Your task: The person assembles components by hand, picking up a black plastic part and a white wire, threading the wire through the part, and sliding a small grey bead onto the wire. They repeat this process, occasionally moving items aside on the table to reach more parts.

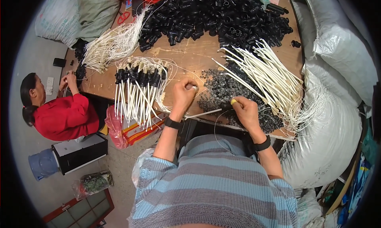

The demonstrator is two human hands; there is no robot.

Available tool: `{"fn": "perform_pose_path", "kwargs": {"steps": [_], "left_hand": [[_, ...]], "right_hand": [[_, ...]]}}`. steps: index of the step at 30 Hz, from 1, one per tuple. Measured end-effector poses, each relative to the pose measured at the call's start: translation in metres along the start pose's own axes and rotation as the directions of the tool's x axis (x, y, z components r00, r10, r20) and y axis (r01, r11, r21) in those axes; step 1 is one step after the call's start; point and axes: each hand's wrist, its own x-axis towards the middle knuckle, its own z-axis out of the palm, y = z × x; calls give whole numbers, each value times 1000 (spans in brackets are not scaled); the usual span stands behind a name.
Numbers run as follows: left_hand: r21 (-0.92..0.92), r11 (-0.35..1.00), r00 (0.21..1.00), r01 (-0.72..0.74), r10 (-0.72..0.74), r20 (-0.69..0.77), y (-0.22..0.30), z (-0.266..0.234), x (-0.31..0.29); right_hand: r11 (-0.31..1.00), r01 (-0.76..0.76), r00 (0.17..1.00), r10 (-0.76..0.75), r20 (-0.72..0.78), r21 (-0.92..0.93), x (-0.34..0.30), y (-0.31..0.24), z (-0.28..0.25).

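My left hand (183, 94) is closed in a pinch over the table's near edge, with white on a fingertip; whatever lies between the fingers is hidden. To its right, my right hand (247, 111) is pinched shut, yellow covering on its thumb or fingertip. From that hand a white-sleeved wire (204, 114) juts leftward, passing just below my left hand. Its inner end meets something dark by the right fingers that I cannot make out clearly. A thin pale wire (215, 131) loops down toward my striped top. Small dark clear-looking clips (216, 83) lie heaped between and beyond my hands.
White-sleeved wires (274, 77) lie bundled on the right. Black sockets with white wires (139, 79) sit at left, more wires (113, 45) behind. Black plastic parts (214, 14) are heaped at the back. Large white sacks (325, 136) flank the right. A co-worker in red (65, 113) works at left.
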Motion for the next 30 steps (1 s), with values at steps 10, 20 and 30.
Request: {"fn": "perform_pose_path", "kwargs": {"steps": [10, 20, 30], "left_hand": [[-304, 910, 960, -280, 264, -94, 50, 49, -52], [-171, 915, 931, -365, 355, -88, 45, 44, -46], [20, 759, 756, -651, 650, -74, 40, 37, -40]], "right_hand": [[972, -41, 992, 12, 123, 230, 14, -10, 19], [968, 58, 998, -56, -15, 245, 6, -4, 20], [776, -88, 995, 43, 87, 625, 4, 0, 14]]}}
